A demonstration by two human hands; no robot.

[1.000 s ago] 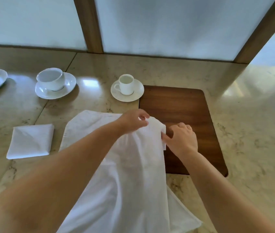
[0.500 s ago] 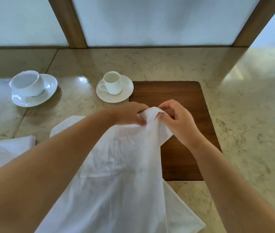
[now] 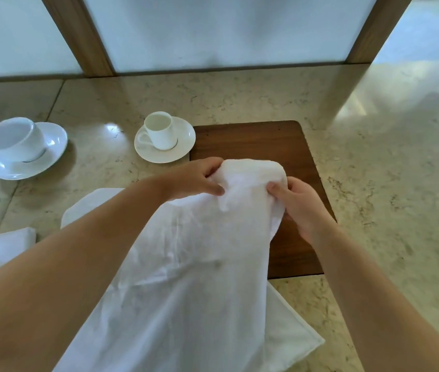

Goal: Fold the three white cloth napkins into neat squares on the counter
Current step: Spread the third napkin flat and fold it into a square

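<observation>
Mostly hidden: my left forearm covers the middle of the white napkin (image 3: 194, 277), and the frame cuts the cloth off at the bottom edge, so its near end is out of view. Folded napkin (image 3: 0, 248) at far left is cropped by the frame edge and partly behind my arm; only one corner shows. Can't make out a third napkin separately; a hemmed white corner at lower right lies flat on the counter (image 3: 387, 183), can't tell if it's the same cloth.

Left hand (image 3: 196, 178): fingers curled, pinching the raised top of the napkin from the left. Right hand (image 3: 301, 208): fingers closed, gripping the same bunched top from the right; fingertips buried in fabric. Hands close together, cloth humped between them.

Napkin top is lifted over the wooden board (image 3: 266, 140); the rest drapes down toward me across board edge and counter.

Small cup (image 3: 159, 131) on saucer (image 3: 183, 150) just beyond my left hand, saucer touching the board's left edge. Larger cup (image 3: 14, 139) on its saucer (image 3: 51, 154) far left.
</observation>
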